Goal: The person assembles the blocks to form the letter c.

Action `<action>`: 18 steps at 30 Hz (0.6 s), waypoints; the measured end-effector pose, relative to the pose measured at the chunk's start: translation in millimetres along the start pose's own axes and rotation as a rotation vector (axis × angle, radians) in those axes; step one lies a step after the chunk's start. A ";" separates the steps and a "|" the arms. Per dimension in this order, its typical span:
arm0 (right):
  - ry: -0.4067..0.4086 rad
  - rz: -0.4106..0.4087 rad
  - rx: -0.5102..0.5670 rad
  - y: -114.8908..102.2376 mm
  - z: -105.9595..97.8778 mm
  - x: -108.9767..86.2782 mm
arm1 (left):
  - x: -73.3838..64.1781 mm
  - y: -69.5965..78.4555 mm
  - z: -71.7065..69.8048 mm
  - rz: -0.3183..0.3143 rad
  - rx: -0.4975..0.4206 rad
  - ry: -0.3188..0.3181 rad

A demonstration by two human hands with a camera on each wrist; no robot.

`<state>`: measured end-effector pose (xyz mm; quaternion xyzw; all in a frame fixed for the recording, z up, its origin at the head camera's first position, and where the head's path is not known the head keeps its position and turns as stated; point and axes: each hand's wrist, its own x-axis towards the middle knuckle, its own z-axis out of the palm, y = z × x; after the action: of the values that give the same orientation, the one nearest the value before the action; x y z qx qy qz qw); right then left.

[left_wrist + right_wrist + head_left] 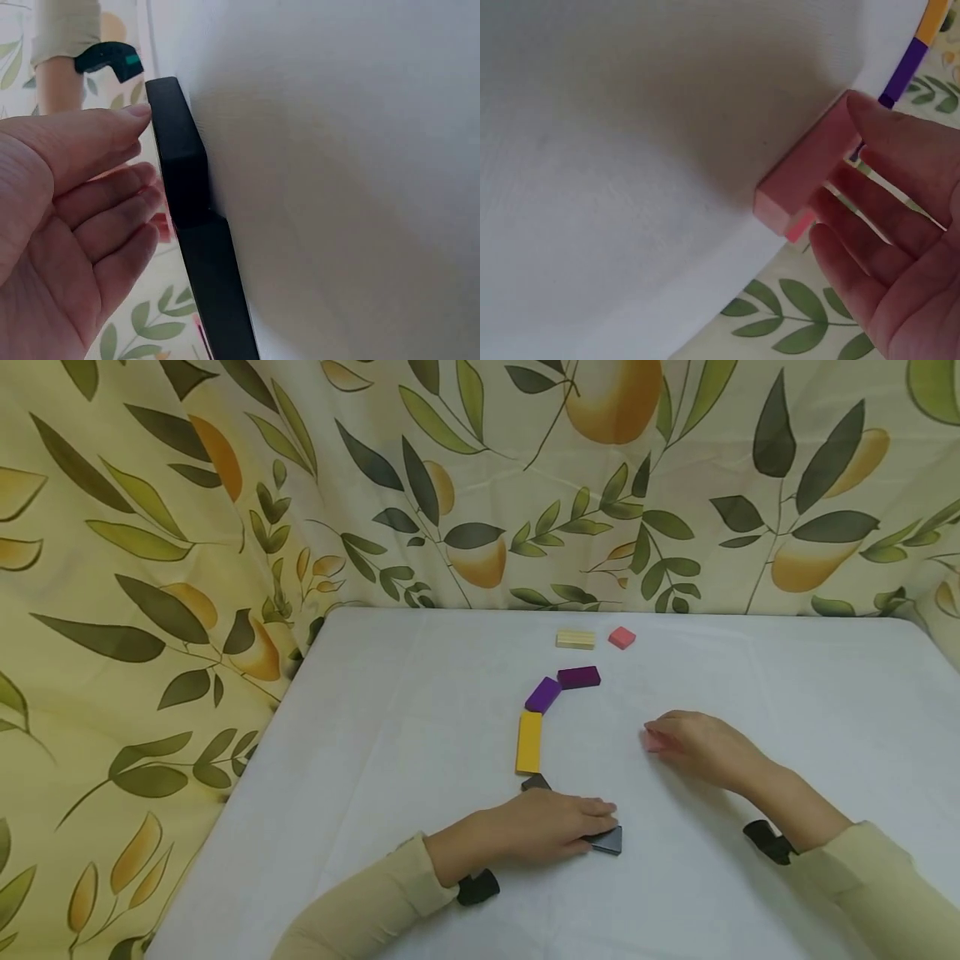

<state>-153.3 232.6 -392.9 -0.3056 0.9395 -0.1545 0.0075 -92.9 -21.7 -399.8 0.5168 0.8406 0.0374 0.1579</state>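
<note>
My left hand [543,827] lies low over dark grey blocks, its fingers extended and covering part of them. One dark block [609,841] shows past the fingertips and another [536,782] behind the hand. In the left wrist view two black blocks [214,277] stand end to end, the thumb tip right at the upper one. Farther right, my right hand [701,747] pinches a pink block [802,165] between thumb and fingers, close over the white table. Its fingers hide part of that block in the head view.
Beyond the left hand, a yellow block [528,742], a purple block [543,695] and a dark purple block [579,677] form a curved line. Farther back lie a pale yellow block [575,639] and a coral block [622,637]. Leaf-patterned cloth [480,485] hangs behind the table [420,693].
</note>
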 end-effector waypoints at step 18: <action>0.006 0.040 0.025 5.6 6.8 0.2 | 1.3 5.2 2.4 0.040 0.048 -0.030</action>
<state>-155.9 234.8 -401.0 -0.2863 0.9434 -0.1670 0.0115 -88.2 -18.4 -401.2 0.5378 0.8281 0.0127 0.1575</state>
